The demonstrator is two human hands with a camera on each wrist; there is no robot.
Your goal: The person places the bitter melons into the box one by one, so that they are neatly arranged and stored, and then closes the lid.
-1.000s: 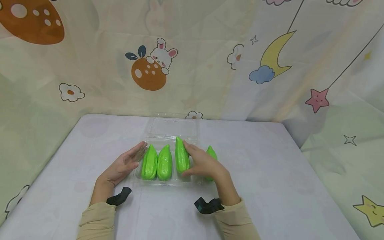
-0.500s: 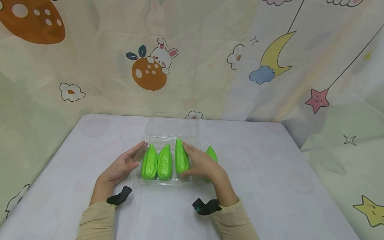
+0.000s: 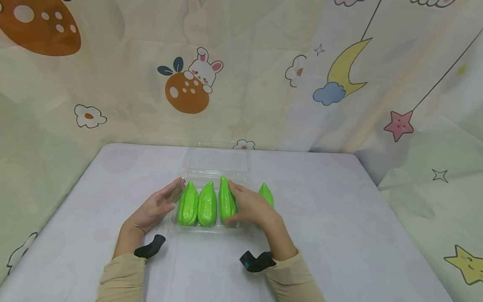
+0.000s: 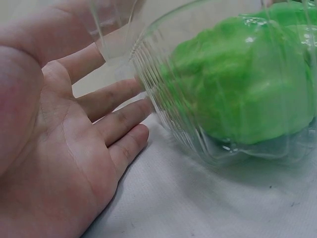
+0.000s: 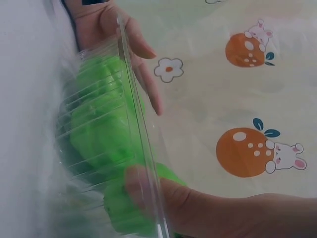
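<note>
My right hand [image 3: 253,205] grips a bright green bitter melon [image 3: 226,199] between thumb and fingers, its pointed tip toward the back. This melon is low in a clear plastic clamshell box [image 3: 211,230], right of two similar ones, a middle melon [image 3: 207,205] and a left melon [image 3: 188,205]. In the right wrist view the thumb [image 5: 141,186] shows through the clear wall, pressed on the melon. My left hand [image 3: 152,207] is at the box's left side with fingers extended, fingertips right at the ribbed wall [image 4: 158,94] in the left wrist view.
The box's clear lid [image 3: 218,161] lies folded back behind it. Another green bitter melon [image 3: 266,193] is on the table [image 3: 339,235] to the right of the box, partly hidden by the right hand. A patterned cloth [image 3: 256,84] hangs behind the table.
My right hand has moved slightly left and down with its melon, closer to the middle one. The left hand has stayed put.
</note>
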